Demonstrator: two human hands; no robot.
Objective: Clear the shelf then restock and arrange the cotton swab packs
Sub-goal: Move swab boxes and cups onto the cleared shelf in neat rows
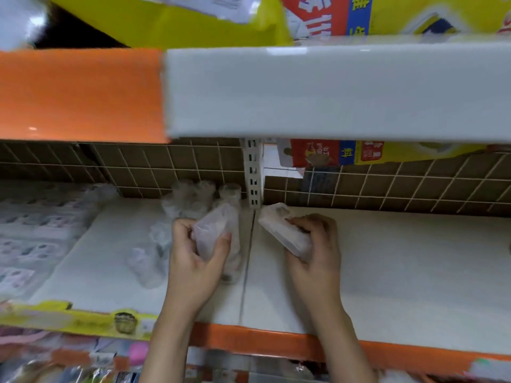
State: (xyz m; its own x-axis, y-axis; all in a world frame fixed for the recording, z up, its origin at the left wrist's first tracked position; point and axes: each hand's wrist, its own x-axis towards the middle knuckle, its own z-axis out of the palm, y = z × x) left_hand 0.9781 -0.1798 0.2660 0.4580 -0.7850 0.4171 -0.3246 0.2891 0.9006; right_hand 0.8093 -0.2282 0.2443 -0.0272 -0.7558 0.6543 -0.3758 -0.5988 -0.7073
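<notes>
Gripping one clear cotton swab pack (pixel 211 230) in the left hand (pixel 197 261) and a second pack (pixel 284 233) in the right hand (pixel 315 244), the person worked over the middle of the white shelf (pixel 387 258). Each hand had its fingers and thumb curled round its pack, both packs tilted with their far ends pointing toward the upright post (pixel 253 172) at the back. They lay on either side of the seam between the two shelf boards, near each other but apart; whether either touched the board could not be told. Holding one in each hand probably let two be placed or lifted at once.

Behind the left pack stood a cluster of clear round tubs (pixel 193 197) against the wire grid back (pixel 387 183), and more clear wrapped goods (pixel 149 252) lay loose just left of the left hand. The right board was mostly bare, which suggested clearing was well along or restocking just starting. Further left sat white multipacks (pixel 33 233). An orange front rail (pixel 276 344) edged the shelf; yellow and red packaging (pixel 359 156) hung above.
</notes>
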